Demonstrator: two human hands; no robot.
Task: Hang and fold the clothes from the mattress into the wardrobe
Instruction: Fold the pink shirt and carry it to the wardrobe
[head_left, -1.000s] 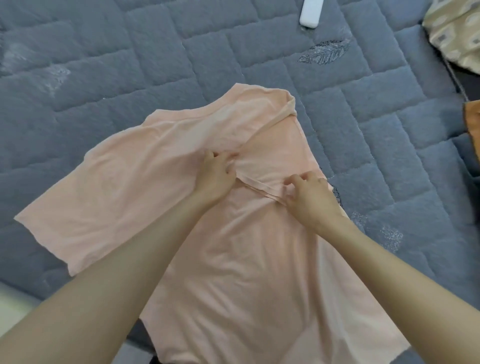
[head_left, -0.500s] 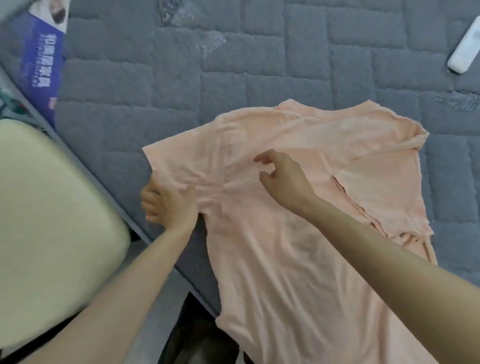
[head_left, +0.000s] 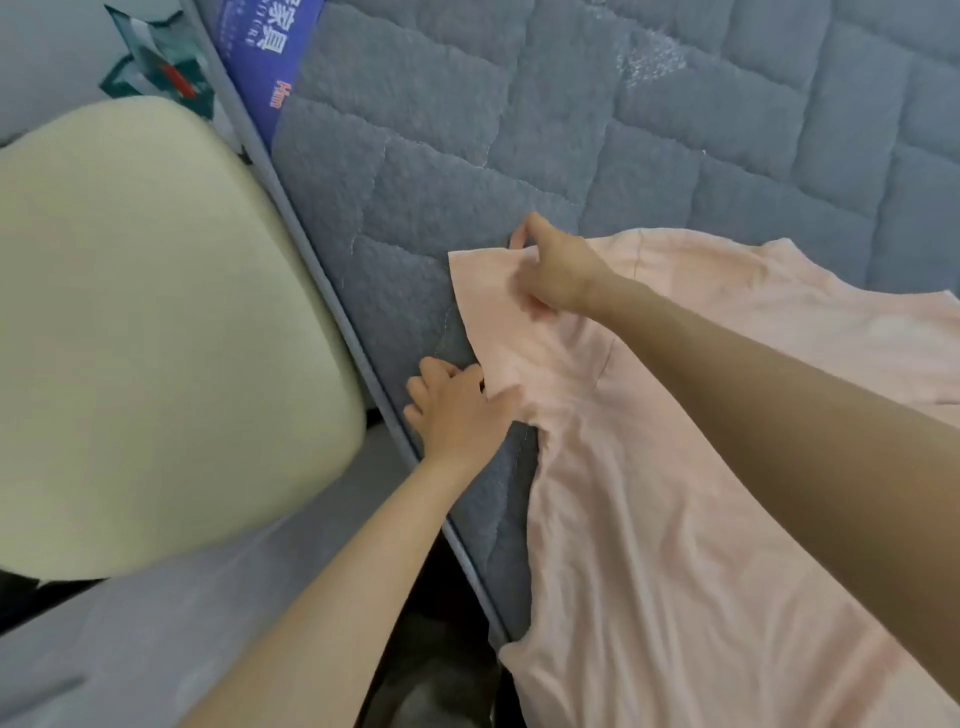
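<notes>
Closest to me, the body of the pink T-shirt (head_left: 675, 519) lies flat on the grey quilted mattress (head_left: 545, 156), with its lower part reaching the mattress edge at the bottom of my view. A little further out, my left hand (head_left: 457, 410) sits at the near corner of the shirt's sleeve (head_left: 498, 317). Its fingers are curled and its thumb lies over the cloth, pinching the hem there. Beyond it, my right hand (head_left: 558, 270) grips the far corner of the same sleeve, fingers bent around the fabric, so the sleeve is spread between my two hands just beside the mattress edge. To the left of the mattress is a pale cream cushion (head_left: 156, 312). Farthest away, at the top, a blue printed label (head_left: 260, 47) lies on the mattress border.
</notes>
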